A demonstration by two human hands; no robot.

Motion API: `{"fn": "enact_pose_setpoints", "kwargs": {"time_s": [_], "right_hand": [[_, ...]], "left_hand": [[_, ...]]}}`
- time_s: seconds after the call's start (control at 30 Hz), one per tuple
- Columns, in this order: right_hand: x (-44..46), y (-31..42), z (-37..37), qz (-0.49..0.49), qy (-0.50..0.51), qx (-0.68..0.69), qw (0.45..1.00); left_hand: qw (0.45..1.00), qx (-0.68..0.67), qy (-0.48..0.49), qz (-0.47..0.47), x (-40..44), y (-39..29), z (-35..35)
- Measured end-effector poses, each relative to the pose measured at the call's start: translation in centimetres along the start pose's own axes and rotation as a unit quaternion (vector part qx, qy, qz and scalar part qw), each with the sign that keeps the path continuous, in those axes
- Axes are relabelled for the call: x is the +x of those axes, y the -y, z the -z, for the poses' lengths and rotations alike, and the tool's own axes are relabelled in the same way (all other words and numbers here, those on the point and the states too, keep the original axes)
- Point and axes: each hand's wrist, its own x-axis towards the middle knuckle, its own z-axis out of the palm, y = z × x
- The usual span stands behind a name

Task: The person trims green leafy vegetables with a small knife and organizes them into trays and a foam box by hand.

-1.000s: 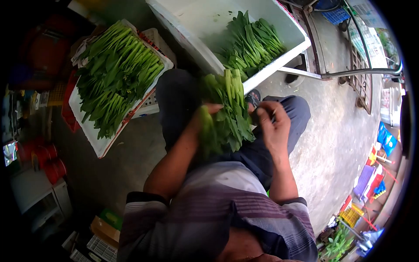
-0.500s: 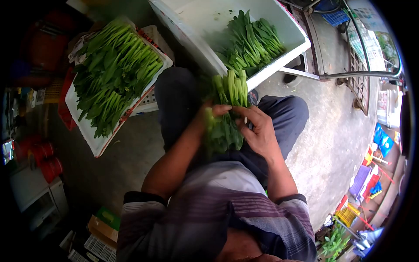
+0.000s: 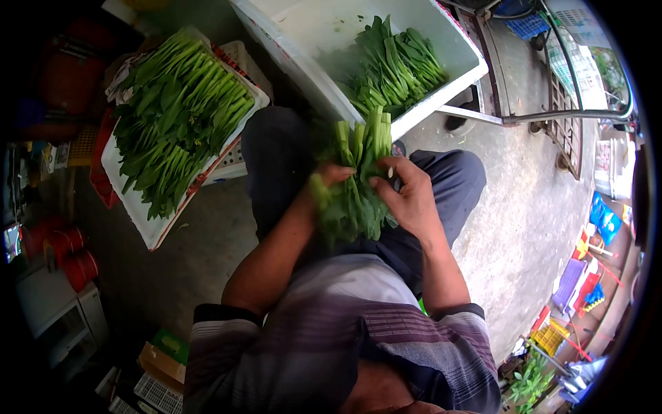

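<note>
Between my knees is a bunch of leafy green stalks point(image 3: 360, 200), its pale stem ends pointing up and its leaves hanging down. My left hand point(image 3: 331, 176) is wrapped round the bunch from the left, partly hidden by leaves. On the right side, my right hand point(image 3: 408, 193) has thumb and fingers bent at the bunch's edge, with a small pale thing showing by the fingers. More greens point(image 3: 396, 62) lie in the white foam box point(image 3: 303, 69) ahead. A large pile of similar greens point(image 3: 183, 117) rests on a white foam tray point(image 3: 148, 231) at the left.
Red containers point(image 3: 76, 259) and a pale cabinet point(image 3: 52, 303) stand at the far left. A metal-framed cart point(image 3: 565, 114) is at the upper right. Coloured baskets, including a yellow one point(image 3: 549, 338), and a leafy plant point(image 3: 531, 379) line the right edge of the concrete floor.
My right hand first came in to the bunch, then drew slightly back to its right side. The bunch's stems have shifted and spread a little in my left hand.
</note>
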Motion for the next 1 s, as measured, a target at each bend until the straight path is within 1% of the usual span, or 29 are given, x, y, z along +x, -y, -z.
{"fn": "enact_pose_setpoints", "kwargs": {"time_s": [0.1, 0.13, 0.23, 0.3, 0.37, 0.47, 0.5, 0.6, 0.7, 0.8, 0.9, 1.0], "right_hand": [[0.6, 0.3, 0.9, 0.019, 0.006, 0.006, 1.000], [0.8, 0.6, 1.3, 0.021, 0.007, 0.005, 1.000], [0.9, 1.3, 1.8, -0.008, 0.027, 0.012, 1.000], [0.8, 1.7, 1.9, 0.014, 0.041, 0.004, 0.999], [0.4, 2.3, 1.7, 0.074, 0.057, -0.012, 0.996], [-0.1, 2.7, 1.0, 0.077, 0.107, -0.080, 0.988], [0.0, 3.1, 1.0, 0.053, 0.106, -0.115, 0.986], [-0.1, 2.7, 1.2, 0.034, 0.067, -0.085, 0.994], [-0.2, 1.4, 2.0, 0.015, 0.074, -0.057, 0.995], [-0.6, 1.2, 2.6, -0.030, 0.051, 0.042, 0.997], [-0.7, 1.2, 3.2, -0.051, 0.080, 0.039, 0.995], [-0.9, 1.0, 3.1, -0.099, 0.085, 0.079, 0.988]], "left_hand": [[0.999, -0.046, -0.001, 0.021, -0.1, 0.0, -0.2], [0.997, -0.070, 0.012, 0.034, -0.2, 0.0, 0.0], [0.989, -0.126, 0.040, 0.062, -0.2, 0.1, 0.7], [0.987, -0.143, 0.040, 0.067, 0.0, 0.2, 0.9], [0.991, -0.118, 0.019, 0.058, -0.4, -0.3, 0.4], [0.995, -0.093, 0.005, 0.035, -0.5, -0.8, -0.7], [0.996, -0.087, 0.003, 0.025, -0.4, -0.8, -0.8], [0.972, -0.209, 0.087, 0.063, -0.3, -0.7, 0.2], [0.976, -0.195, 0.085, 0.050, -0.1, -0.7, -0.4], [0.986, -0.153, 0.052, 0.038, -0.3, -1.1, -1.0], [0.980, -0.184, 0.028, 0.063, 0.0, 0.1, 1.0], [0.978, -0.189, 0.053, 0.077, 0.1, 0.5, 1.3]]}}
